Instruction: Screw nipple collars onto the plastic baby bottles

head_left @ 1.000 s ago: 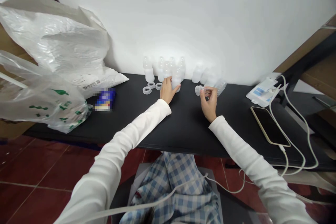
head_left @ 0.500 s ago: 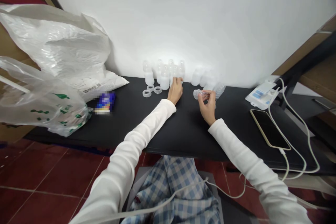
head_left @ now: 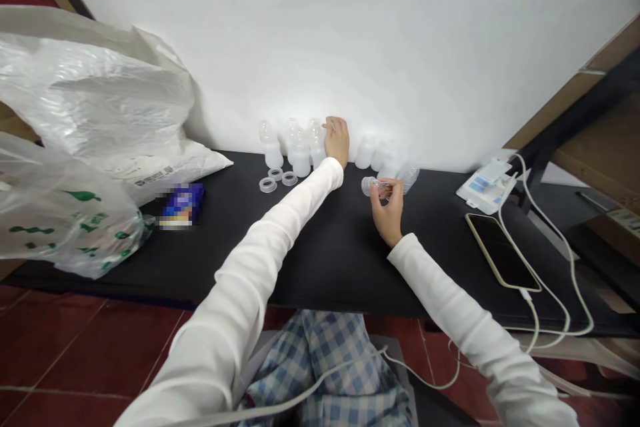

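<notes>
My left hand (head_left: 337, 141) reaches to the right end of a group of small milky bottles (head_left: 301, 161) with clear domed tops. Its fingers curl around the top of a bottle there, mostly hidden behind the hand. My right hand (head_left: 389, 207) is closed on clear plastic caps (head_left: 369, 185), which look nested together and lie sideways just above the table. Behind it stand several milky bottles without domed tops (head_left: 367, 152). More clear caps (head_left: 411, 178) sit beside them at the right. Clear rings (head_left: 268, 185) lie in front of the left bottle group.
The black table (head_left: 345, 267) runs along a white wall. White plastic bags (head_left: 100, 100) and a blue packet (head_left: 183, 203) occupy its left side. At the right are a phone (head_left: 503, 251) with a charging cable (head_left: 570, 267) and a white-and-blue flat case (head_left: 485, 183).
My left hand has moved up from the front of the bottle group to the top of its right end. My right hand stays with the clear caps. The view has shifted slightly.
</notes>
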`<state>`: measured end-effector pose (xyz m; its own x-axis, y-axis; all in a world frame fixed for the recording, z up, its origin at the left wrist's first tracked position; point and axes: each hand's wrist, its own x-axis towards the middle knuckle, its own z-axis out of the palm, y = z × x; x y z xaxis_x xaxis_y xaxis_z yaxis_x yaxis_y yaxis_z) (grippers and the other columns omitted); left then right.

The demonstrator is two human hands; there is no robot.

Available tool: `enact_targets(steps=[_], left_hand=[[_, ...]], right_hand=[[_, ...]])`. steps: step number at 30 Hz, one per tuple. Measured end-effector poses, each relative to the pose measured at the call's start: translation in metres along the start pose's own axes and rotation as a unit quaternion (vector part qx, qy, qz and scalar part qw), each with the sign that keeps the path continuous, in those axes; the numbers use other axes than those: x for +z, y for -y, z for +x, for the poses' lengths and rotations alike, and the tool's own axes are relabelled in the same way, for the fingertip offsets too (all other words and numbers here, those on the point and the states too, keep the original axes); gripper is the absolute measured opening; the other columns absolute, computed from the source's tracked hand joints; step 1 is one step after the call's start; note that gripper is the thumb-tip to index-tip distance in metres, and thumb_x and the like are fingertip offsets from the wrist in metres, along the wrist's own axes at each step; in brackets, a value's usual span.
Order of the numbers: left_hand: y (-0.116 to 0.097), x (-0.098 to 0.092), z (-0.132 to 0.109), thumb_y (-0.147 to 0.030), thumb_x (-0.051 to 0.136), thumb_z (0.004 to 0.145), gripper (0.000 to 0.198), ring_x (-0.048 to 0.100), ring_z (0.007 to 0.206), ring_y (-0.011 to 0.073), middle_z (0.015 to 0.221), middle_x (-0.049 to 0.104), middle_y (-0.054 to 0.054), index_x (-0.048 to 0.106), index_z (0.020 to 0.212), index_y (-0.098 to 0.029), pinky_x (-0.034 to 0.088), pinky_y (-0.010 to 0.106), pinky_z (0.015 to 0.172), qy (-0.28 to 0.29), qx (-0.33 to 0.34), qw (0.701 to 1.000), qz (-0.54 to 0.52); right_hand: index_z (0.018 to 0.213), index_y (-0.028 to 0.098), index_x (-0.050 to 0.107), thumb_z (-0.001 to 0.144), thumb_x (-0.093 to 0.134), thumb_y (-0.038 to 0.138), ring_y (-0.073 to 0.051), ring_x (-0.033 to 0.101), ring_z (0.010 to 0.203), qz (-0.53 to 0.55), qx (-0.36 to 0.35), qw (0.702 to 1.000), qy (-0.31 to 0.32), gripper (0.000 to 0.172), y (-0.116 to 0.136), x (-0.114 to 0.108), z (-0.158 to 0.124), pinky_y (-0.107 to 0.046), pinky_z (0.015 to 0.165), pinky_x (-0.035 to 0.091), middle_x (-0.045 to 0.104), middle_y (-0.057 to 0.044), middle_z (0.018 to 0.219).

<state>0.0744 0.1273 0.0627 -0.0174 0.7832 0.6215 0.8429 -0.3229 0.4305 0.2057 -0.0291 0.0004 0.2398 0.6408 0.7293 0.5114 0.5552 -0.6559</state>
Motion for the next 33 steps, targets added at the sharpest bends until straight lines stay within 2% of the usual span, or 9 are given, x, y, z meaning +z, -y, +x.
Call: enact_targets(steps=[3,7,11,15,18,22,24,28,33], left_hand=[[-0.002,-0.007,-0.003,-0.014,0.032,0.097,0.054,0.03,0.156,0.032,0.153,0.049,0.024,0.045,0.148,-0.003,0.012,0.056,0.13,0.007,0.003,1.0,0.027],[-0.01,-0.016,-0.007,-0.019,0.038,0.096,0.057,0.025,0.157,0.0359,0.158,0.044,0.022,0.041,0.153,-0.008,0.015,0.063,0.128,0.026,0.023,0.998,0.054],[-0.02,-0.017,-0.008,-0.014,0.041,0.093,0.067,0.022,0.158,0.0343,0.165,0.034,0.02,0.033,0.159,-0.012,0.019,0.059,0.128,0.068,0.114,0.988,0.085],[-0.027,-0.008,-0.009,-0.005,0.042,0.088,0.072,0.027,0.157,0.0304,0.167,0.03,0.017,0.032,0.159,-0.011,0.025,0.049,0.127,0.16,0.209,0.959,0.101],[-0.03,-0.001,-0.012,-0.012,0.048,0.091,0.061,0.037,0.151,0.0317,0.159,0.041,0.023,0.04,0.152,-0.006,0.031,0.045,0.123,0.197,0.191,0.957,0.095],[-0.032,0.003,-0.023,-0.027,0.058,0.095,0.048,0.054,0.133,0.0344,0.143,0.05,0.025,0.048,0.139,-0.009,0.042,0.048,0.113,0.151,0.116,0.982,0.015],[-0.029,0.001,-0.033,-0.029,0.059,0.095,0.046,0.06,0.123,0.0328,0.135,0.053,0.022,0.048,0.136,-0.011,0.048,0.047,0.106,0.154,0.079,0.983,-0.063],[-0.014,-0.016,-0.064,-0.029,0.059,0.095,0.041,0.062,0.118,0.0278,0.123,0.059,0.012,0.049,0.134,-0.02,0.05,0.044,0.105,0.152,0.078,0.964,-0.202],[0.021,-0.044,-0.115,-0.039,0.061,0.094,0.055,0.056,0.129,0.0259,0.138,0.055,0.013,0.044,0.144,-0.024,0.049,0.039,0.106,0.13,0.102,0.953,-0.255]], right_hand=[[0.101,0.023,0.056,0.093,0.06,0.039,-0.014,0.051,0.075,-0.001,0.003,1.0,0.005,0.019,-0.001,0.0,0.0,-0.033,0.072,0.047,0.055,-0.002,0.092],[0.102,0.023,0.055,0.094,0.06,0.042,-0.013,0.051,0.073,-0.001,0.008,1.0,0.003,0.021,-0.003,-0.001,0.001,-0.033,0.071,0.047,0.054,-0.001,0.091],[0.102,0.023,0.056,0.094,0.06,0.042,-0.013,0.05,0.072,-0.003,0.007,1.0,-0.002,0.021,-0.003,-0.001,0.001,-0.033,0.072,0.047,0.053,0.0,0.09],[0.102,0.023,0.056,0.093,0.06,0.041,-0.013,0.049,0.072,-0.006,0.006,1.0,-0.009,0.021,-0.003,-0.002,0.002,-0.033,0.072,0.047,0.054,0.0,0.09],[0.102,0.023,0.056,0.093,0.06,0.041,-0.013,0.049,0.072,-0.011,0.006,1.0,-0.01,0.021,-0.002,-0.002,0.003,-0.033,0.073,0.047,0.055,0.0,0.091],[0.101,0.022,0.056,0.093,0.059,0.041,-0.013,0.049,0.072,-0.007,0.009,1.0,-0.011,0.021,-0.002,-0.002,0.002,-0.034,0.073,0.047,0.054,-0.001,0.092],[0.102,0.022,0.056,0.094,0.059,0.042,-0.014,0.05,0.073,-0.004,0.009,1.0,-0.006,0.021,-0.003,-0.002,0.002,-0.034,0.073,0.047,0.054,-0.001,0.092],[0.104,0.023,0.055,0.095,0.058,0.045,-0.015,0.052,0.077,-0.001,0.012,1.0,-0.003,0.025,-0.003,-0.003,0.002,-0.035,0.074,0.049,0.056,-0.003,0.096],[0.106,0.023,0.055,0.096,0.056,0.048,-0.015,0.053,0.078,-0.005,0.004,1.0,-0.001,0.027,-0.001,-0.004,0.003,-0.034,0.075,0.049,0.056,-0.004,0.099]])
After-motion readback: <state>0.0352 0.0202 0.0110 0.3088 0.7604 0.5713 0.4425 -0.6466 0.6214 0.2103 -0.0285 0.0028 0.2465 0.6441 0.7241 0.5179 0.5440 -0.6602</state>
